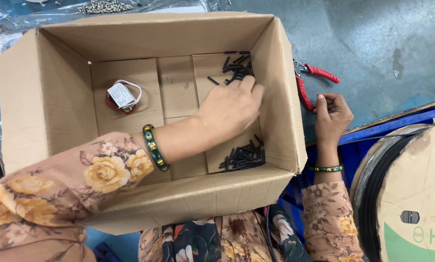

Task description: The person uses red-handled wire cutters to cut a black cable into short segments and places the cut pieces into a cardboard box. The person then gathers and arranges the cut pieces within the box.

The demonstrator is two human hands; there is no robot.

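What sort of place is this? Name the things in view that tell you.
Probably a small workshop for cutting cable or tubing: a cardboard box holds short black cut pieces, red-handled cutters lie on the grey floor, and a large cable reel stands nearby.

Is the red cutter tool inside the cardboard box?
No, the red-handled pliers lie outside the cardboard box, on the grey surface beside its right wall, next to the right hand.
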